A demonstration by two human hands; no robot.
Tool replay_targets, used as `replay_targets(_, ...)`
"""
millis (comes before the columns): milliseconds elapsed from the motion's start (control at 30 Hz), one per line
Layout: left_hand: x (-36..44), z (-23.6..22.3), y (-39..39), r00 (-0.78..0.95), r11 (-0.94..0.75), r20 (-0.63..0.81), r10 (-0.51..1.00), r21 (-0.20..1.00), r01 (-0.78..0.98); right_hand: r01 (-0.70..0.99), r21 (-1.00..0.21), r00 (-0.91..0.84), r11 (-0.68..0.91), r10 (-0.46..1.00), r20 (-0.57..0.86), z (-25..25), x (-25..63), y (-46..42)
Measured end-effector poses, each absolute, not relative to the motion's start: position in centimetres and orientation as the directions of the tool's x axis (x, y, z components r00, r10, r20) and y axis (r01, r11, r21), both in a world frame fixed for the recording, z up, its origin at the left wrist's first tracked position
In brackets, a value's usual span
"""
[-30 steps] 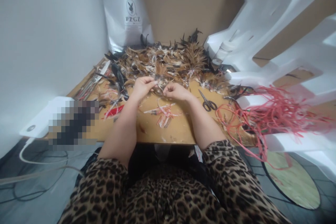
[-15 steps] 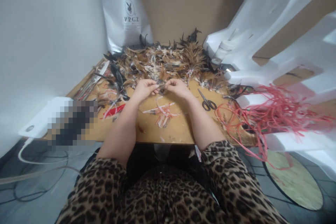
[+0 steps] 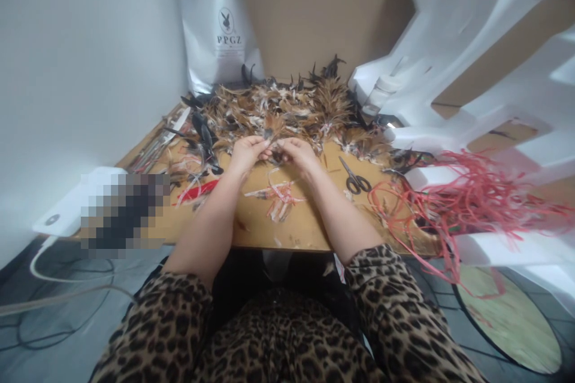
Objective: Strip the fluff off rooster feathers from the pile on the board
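Note:
My left hand (image 3: 247, 154) is closed in a pinch on a small tuft of brown feathers (image 3: 272, 124), whose tips point away from me over the table. Thumb and fingers of my right hand (image 3: 297, 152) are pressed together at the base of the tuft, touching my left fingertips; what exactly they grip is hidden. Right behind the hands spreads a large pile of brown, white and black feathers (image 3: 260, 99). White and pinkish strip scraps (image 3: 281, 200) lie on the table between my forearms.
Black-handled scissors (image 3: 358, 183) lie right of my right forearm. Further right is a tangle of red ribbon strips (image 3: 476, 197) beside white foam pieces (image 3: 431, 176). A white power bank (image 3: 67, 209) with a cable sits at the left edge. A silver bag (image 3: 220, 54) stands behind.
My hands were slightly apart a second ago with a thin piece between them; now the fingertips meet at the tuft. The right hand has moved left. The view has shifted slightly.

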State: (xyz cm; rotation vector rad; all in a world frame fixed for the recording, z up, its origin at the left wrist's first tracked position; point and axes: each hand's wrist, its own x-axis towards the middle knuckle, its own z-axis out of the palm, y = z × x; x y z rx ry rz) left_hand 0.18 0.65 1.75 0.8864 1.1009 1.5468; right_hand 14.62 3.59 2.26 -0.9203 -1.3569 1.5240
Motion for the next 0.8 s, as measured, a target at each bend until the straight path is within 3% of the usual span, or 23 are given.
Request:
replay_targets(200,0.8,1.8,0.2,-0.170,-0.076,0.025,0.985,0.952,-0.298,-0.192,-0.981,-0.273,0.024,0.959,0.077,2.1,13.7,3.0)
replay_targets(467,0.2,1.9,-0.2,0.018,0.118,-0.122,0.992,0.901,-0.418,-0.151,-0.988,-0.273,0.033,0.959,0.074,2.3,14.5,3.6)
replay_targets(800,0.4,1.7,0.0,0.029,0.161,-0.165,0.986,0.879,-0.450,-0.129,-0.981,-0.221,0.142,0.961,0.168,1.7,14.3,3.9)
